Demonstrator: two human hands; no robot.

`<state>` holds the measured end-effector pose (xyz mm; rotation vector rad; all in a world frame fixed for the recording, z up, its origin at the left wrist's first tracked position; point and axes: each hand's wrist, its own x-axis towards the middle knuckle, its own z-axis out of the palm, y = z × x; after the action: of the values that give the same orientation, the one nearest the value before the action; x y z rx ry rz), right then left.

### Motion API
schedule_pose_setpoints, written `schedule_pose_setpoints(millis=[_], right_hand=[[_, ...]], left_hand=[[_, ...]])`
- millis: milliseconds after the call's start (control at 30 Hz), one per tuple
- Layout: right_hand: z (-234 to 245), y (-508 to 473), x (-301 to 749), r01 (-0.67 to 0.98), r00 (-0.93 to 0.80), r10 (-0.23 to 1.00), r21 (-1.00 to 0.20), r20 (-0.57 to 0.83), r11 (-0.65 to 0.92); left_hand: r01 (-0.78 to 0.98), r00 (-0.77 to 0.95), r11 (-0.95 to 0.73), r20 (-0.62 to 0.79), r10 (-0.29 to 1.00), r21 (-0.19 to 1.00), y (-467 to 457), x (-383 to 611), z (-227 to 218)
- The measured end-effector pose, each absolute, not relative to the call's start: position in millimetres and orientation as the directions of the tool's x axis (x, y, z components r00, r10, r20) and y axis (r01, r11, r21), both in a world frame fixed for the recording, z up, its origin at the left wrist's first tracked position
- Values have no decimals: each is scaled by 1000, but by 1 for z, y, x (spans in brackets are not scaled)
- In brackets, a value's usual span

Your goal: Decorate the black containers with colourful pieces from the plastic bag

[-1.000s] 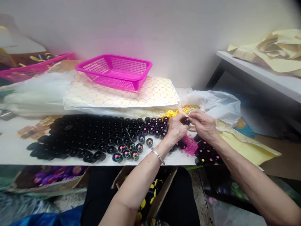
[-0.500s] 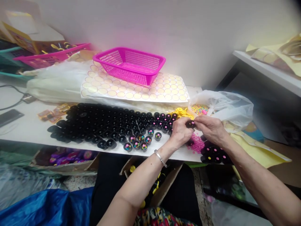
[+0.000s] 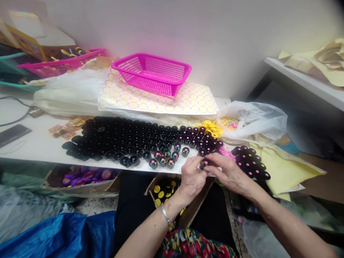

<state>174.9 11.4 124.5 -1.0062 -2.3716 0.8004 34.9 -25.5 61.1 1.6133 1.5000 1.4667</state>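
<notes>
My left hand (image 3: 192, 177) and my right hand (image 3: 228, 173) meet at the table's front edge, both pinching one small black cup (image 3: 203, 164) with coloured beads in it. Just beyond them lie rows of black cups (image 3: 129, 138) covering the white table (image 3: 34, 147); several at the front hold coloured beads (image 3: 162, 162). A second cluster of filled cups (image 3: 251, 163) lies right of my hands. Yellow rings (image 3: 212, 128) and pink beads (image 3: 228, 154) sit close by.
A pink basket (image 3: 152, 73) rests on a sheet of round stickers (image 3: 161, 100). A clear plastic bag (image 3: 252, 122) holds mixed beads. An open cardboard box (image 3: 166, 193) with yellow and black parts stands below the table edge. A blue bag (image 3: 56, 236) lies lower left.
Both hands have drawn back from the bead bag toward the table's front edge, still holding a black cup. The view has shifted, showing more of the floor and box.
</notes>
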Motion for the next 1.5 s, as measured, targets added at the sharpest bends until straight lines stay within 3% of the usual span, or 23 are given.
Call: schedule_pose_setpoints(millis=[200,333,433,567,700,833,933,1033,1133,1233,1500], right_hand=[[94,-11,139,500,-562,822,-753,93,427],[76,-7,116,519,-456,876,-751,160,407],[64,0,102,551,-358,911,-741,206,384],[51,1,89,506,-271,944,-806,190,308],[55,-6,96,481,-210,956,-830,204,283],[83,24,140,597,-98,918,-715,384,363],[102,82,187,794,27,889,-550,457,259],[106,148,225,940,104,926,-341,363,28],[98,198,243,967,157,979,-219,132,-126],[89,223,249,973,144,989,-184,30,-136],[73,238,258,966,-2,997,-258,71,20]], left_hand=[[550,-107,-207,314,943,809,-48,4,49],[698,-16,-271,393,920,663,-47,-22,69],[805,-41,-229,436,899,547,-22,-45,87],[902,-76,-87,353,932,423,31,-64,100],[949,-9,-65,234,972,309,67,-61,99],[979,-20,-20,197,980,201,78,-54,95],[988,-35,5,187,982,156,81,-51,94],[991,-24,3,152,988,135,83,-51,93],[992,-5,-14,153,988,122,85,-50,92],[992,24,-44,173,985,116,85,-50,93],[994,-26,5,188,982,112,82,-51,92]])
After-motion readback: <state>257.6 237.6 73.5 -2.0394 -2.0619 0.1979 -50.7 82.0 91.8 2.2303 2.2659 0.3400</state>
